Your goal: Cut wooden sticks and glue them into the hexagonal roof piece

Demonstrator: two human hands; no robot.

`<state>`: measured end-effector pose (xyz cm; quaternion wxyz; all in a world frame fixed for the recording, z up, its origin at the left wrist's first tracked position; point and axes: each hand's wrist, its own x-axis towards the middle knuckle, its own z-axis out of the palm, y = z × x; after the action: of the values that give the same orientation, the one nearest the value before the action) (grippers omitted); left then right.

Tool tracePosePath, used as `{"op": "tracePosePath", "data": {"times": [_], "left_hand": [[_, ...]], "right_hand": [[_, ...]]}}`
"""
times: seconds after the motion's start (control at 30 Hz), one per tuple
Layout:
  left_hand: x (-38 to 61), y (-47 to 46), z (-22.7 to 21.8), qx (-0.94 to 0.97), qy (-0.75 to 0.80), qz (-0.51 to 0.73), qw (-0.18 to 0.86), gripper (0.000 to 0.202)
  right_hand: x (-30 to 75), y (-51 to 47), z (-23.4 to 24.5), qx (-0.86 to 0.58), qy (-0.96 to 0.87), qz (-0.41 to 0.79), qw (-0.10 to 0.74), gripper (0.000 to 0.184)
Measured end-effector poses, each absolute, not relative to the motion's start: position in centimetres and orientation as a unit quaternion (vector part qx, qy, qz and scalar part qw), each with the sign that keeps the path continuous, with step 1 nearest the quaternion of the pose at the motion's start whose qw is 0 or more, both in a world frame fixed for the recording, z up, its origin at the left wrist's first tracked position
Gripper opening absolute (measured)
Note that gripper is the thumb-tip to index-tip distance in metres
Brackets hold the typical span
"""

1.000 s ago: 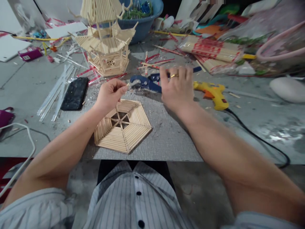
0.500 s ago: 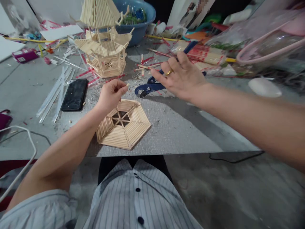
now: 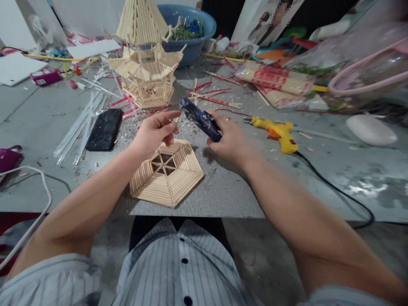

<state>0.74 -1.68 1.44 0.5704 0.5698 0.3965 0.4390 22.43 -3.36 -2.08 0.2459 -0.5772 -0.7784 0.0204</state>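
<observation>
My right hand (image 3: 231,138) is wrapped round a dark blue hand cutter (image 3: 200,120), its head pointing up and left towards my left hand. My left hand (image 3: 156,131) pinches a short piece of wooden stick (image 3: 177,120) between thumb and fingers, close to the cutter's head. Just below, a flat hexagonal panel of wooden sticks (image 3: 159,187) lies near the table's front edge, with a spoked opening in its middle. Behind stands a tiered pagoda model (image 3: 148,63) built from similar sticks.
A yellow glue gun (image 3: 277,131) lies right of my right hand, its black cord running over the front edge. To the left are a black phone (image 3: 104,129) and clear glue sticks (image 3: 78,127). A blue basin (image 3: 194,40) and bagged sticks (image 3: 277,78) stand farther back.
My right hand has closed round the cutter, lifted it and brought it left, beside my left hand. The glue gun, hidden behind my right arm before, now shows.
</observation>
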Motion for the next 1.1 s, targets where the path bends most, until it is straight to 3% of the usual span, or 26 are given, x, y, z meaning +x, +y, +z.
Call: {"op": "tracePosePath", "data": {"times": [0.17,0.37,0.6,1.1], "left_hand": [[0.6,-1.7,1.3,0.564,0.406,0.43,0.577,0.012],[0.9,-1.9,1.4,0.549,0.409,0.44,0.581,0.02],[1.1,-2.3,1.7,0.463,0.393,0.472,0.639,0.023],[1.4,-2.8,1.2,0.421,0.374,0.457,0.689,0.02]], "right_hand": [[22.0,-4.2,-2.0,-0.572,-0.784,0.018,0.239,0.071],[22.0,-4.4,-2.0,-0.587,-0.767,-0.001,0.257,0.066],[21.9,-4.0,-3.2,-0.534,-0.79,-0.063,0.296,0.074],[21.3,-4.7,-3.0,-0.549,-0.783,-0.092,0.279,0.07]]}}
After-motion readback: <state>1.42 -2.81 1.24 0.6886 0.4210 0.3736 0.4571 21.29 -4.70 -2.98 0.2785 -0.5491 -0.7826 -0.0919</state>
